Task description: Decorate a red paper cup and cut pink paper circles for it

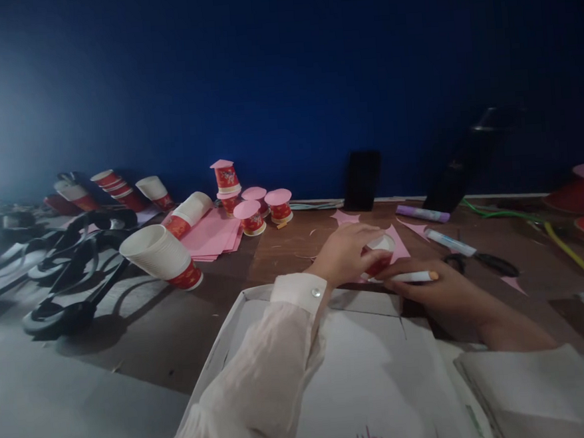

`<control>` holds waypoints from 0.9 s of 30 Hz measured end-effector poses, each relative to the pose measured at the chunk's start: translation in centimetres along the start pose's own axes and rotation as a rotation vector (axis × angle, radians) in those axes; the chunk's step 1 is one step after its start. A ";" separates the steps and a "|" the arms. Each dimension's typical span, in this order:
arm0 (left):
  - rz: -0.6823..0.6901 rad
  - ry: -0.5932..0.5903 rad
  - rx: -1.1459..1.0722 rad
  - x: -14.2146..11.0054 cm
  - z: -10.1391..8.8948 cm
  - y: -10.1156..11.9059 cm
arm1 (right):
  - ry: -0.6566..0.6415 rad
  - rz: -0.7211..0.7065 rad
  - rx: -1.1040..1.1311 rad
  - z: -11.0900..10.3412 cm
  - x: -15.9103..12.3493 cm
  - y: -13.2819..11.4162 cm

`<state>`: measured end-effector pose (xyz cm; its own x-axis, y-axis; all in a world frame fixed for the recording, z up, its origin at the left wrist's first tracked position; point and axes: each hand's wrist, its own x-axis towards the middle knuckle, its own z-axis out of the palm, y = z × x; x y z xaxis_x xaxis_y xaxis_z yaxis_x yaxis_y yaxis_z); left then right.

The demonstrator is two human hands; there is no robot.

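Note:
My left hand [344, 250] is closed around a red-and-white paper cup [379, 258], which is tipped over beside pink paper [398, 243] on the table. In my right hand [440, 295] is a white marker [413, 277] with an orange end. Its other end points toward the cup; my fingers hide whether the two touch. A purple glue stick [422, 214], a white-and-blue tube [449, 242] and black-handled scissors [496, 265] lie to the right, among pink paper scraps [346, 216].
Small red cups topped with pink discs [278, 197] stand near the wall, beside pink sheets [213, 236]. Stacked paper cups [157, 252] and black strapped gear [73, 314] are at left. A white box [367, 367] lies in front of me. Green and yellow cables [566, 246] run at right.

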<state>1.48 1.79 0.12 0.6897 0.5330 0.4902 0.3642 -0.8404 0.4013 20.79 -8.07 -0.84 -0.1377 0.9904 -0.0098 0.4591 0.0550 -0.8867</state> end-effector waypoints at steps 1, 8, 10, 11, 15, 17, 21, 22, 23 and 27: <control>-0.001 -0.002 0.000 0.0 0.0 0.0 | -0.003 0.008 0.000 0.0 0.1 0.1; -0.009 -0.005 -0.014 0.0 0.0 -0.1 | 0.005 0.039 -0.006 -0.3 0.4 1.1; -0.003 -0.007 -0.017 0.0 0.0 -0.1 | 0.016 0.033 -0.008 -0.4 0.5 1.3; -0.001 -0.006 -0.019 0.0 0.0 -0.1 | 0.015 0.028 -0.013 -0.4 0.5 1.4; -0.008 -0.003 -0.026 0.1 -0.2 0.0 | 0.017 0.026 -0.020 -0.6 0.6 1.5; -0.013 -0.006 -0.034 0.1 -0.3 0.2 | 0.011 0.020 -0.021 -0.7 0.6 1.3; -0.012 -0.021 -0.029 0.1 -0.5 0.3 | 0.027 -0.007 -0.061 -1.0 0.6 1.1; -0.009 -0.023 -0.026 0.1 -0.5 0.3 | 0.034 -0.010 -0.067 -1.0 0.6 1.2; -0.006 -0.024 -0.024 0.1 -0.5 0.3 | 0.040 -0.005 -0.063 -1.1 0.6 1.3; 0.000 -0.019 -0.022 0.1 -0.5 0.2 | 0.031 0.040 -0.004 -1.3 0.7 1.9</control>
<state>1.35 1.72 0.63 0.7018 0.5307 0.4752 0.3504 -0.8380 0.4183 22.74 -7.14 -1.91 -0.0916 0.9953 -0.0306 0.4670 0.0158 -0.8841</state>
